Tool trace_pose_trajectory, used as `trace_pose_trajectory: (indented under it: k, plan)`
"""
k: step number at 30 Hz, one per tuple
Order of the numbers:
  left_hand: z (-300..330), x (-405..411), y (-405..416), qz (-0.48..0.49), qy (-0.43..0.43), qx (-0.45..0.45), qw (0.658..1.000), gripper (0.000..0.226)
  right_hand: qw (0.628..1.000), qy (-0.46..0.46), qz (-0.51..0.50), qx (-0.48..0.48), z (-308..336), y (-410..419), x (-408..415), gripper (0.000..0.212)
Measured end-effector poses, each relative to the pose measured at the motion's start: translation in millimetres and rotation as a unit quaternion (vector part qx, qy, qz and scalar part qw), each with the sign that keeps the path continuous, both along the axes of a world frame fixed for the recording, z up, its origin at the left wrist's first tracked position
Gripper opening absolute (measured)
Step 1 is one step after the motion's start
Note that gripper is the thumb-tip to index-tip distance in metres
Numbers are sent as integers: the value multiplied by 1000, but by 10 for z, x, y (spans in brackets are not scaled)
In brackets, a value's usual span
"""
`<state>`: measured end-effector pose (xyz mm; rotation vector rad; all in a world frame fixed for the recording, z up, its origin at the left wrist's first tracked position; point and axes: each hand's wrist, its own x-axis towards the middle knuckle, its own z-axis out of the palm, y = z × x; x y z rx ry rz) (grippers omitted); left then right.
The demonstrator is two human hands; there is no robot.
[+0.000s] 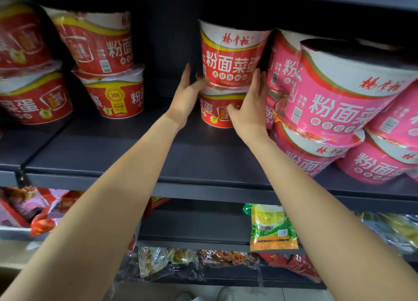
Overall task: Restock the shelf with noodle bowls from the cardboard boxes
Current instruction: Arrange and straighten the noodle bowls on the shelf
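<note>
A red noodle bowl (230, 58) stands stacked on a second red bowl (216, 113) deep on the dark shelf (158, 156), at centre. My left hand (187, 94) lies against the left side of the stack with straight fingers, thumb touching the upper bowl's base. On the right side, my right hand (251, 103) presses with straight fingers, thumb on the lower bowl. Neither hand curls around a bowl. No cardboard box is in view.
Two more stacks of red bowls (106, 63) stand at the left. Pink bowls (339, 92), stacked and tilted, crowd the right, touching the central stack. Bare shelf lies between the left stacks and my hands. Snack packets (271, 228) fill the lower shelves.
</note>
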<state>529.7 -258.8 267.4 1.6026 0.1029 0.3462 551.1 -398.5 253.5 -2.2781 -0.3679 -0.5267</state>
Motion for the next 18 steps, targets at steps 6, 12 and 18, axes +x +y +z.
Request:
trace_pose_trajectory:
  k: [6, 12, 18]
  plan:
    - [164, 189, 95, -21, -15, 118, 993, 105, 985, 103, -52, 126, -247, 227, -150, 116]
    - [165, 287, -21, 4, -22, 191, 981, 135, 969, 115, -157, 155, -318, 694, -81, 147]
    - [202, 375, -52, 39, -13, 214, 976, 123, 969, 57, -132, 199, -395, 555, 99, 145]
